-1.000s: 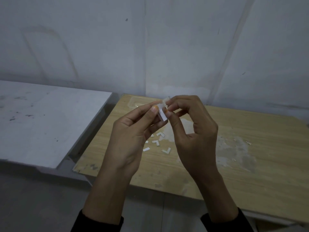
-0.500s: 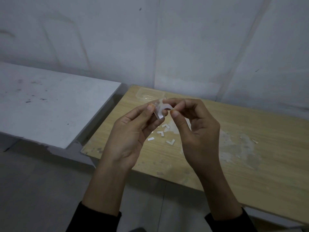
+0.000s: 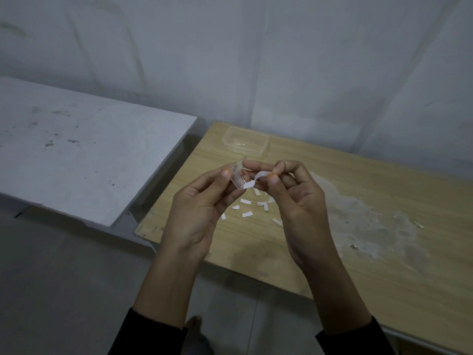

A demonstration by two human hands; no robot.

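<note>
A small clear plastic piece [image 3: 236,176] is being gripped between the thumb and curled fingers of the left hand [image 3: 202,213], in the air above the tabletop [image 3: 358,252]. A curled white strip [image 3: 256,179], with one end touching this piece, is being pinched by the thumb and forefinger of the right hand [image 3: 294,201]. Small white scraps [image 3: 246,201] are lying on the tabletop under the hands, and a clear container [image 3: 245,142] is standing behind them.

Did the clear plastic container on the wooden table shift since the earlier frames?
No. The clear container still sits at the back left corner of the wooden table; only the camera moved.
</note>
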